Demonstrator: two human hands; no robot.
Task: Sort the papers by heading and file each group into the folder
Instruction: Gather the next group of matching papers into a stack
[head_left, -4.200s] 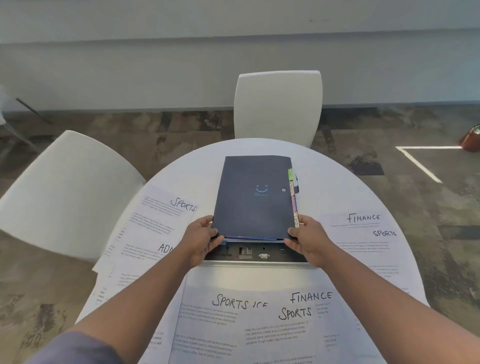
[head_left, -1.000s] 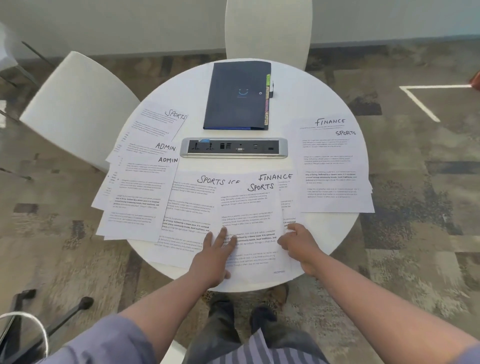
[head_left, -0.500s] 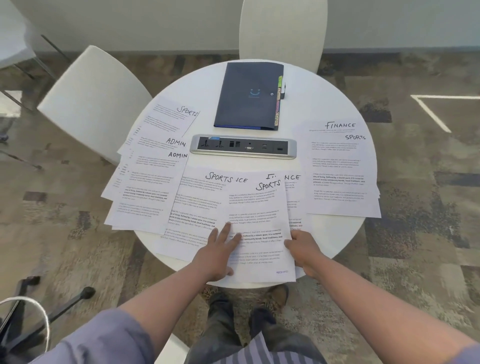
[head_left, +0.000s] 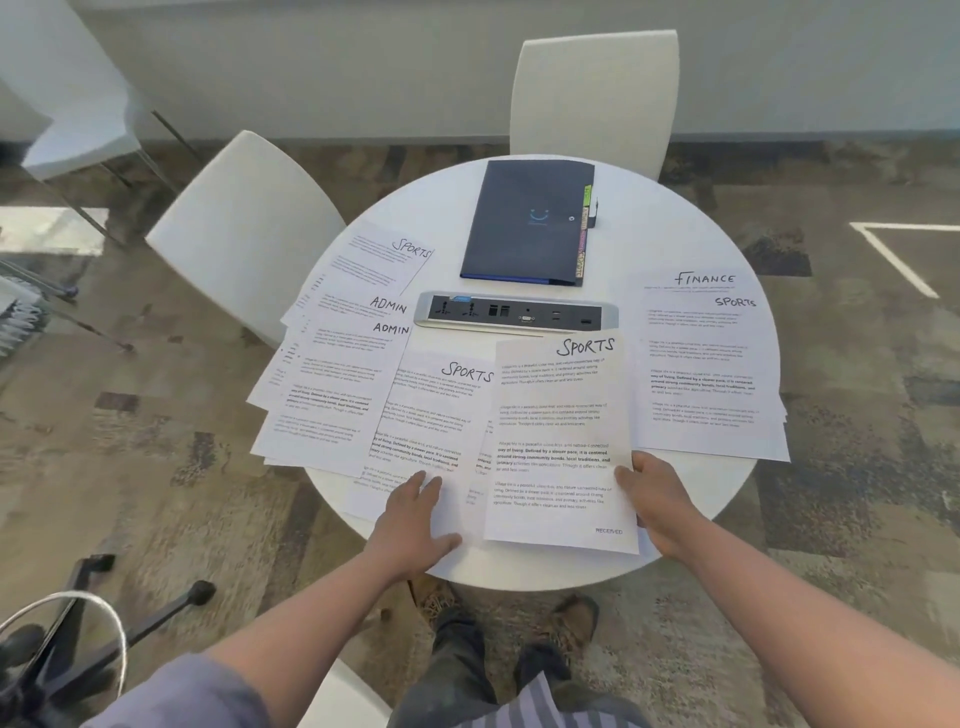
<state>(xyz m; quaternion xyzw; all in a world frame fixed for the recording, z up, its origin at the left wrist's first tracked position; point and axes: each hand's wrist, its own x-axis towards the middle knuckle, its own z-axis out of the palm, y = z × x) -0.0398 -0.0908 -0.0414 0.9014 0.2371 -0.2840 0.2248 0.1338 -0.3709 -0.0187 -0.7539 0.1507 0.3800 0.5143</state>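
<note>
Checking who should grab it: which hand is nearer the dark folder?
Right. The right hand holds a Sports sheet directly below the folder; the left hand lies farther down-left.

The top SPORTS sheet (head_left: 563, 441) has been slid toward 3 o'clock by the right hand (head_left: 655, 496), covering the FINANCE heading beneath and exposing the sheet under the left hand (head_left: 413, 525).

A dark folder (head_left: 524, 221) lies shut and flat at the far side, coloured tabs along its right edge. White printed papers spread nearer: a SPORTS sheet (head_left: 379, 257) and two ADMIN sheets (head_left: 337, 374) fanned at left, a FINANCE sheet (head_left: 691, 283) under a SPORTS page (head_left: 706, 374) at right, and two SPORTS pages in front, one (head_left: 558, 441) overlapping the other (head_left: 431, 415).
</note>
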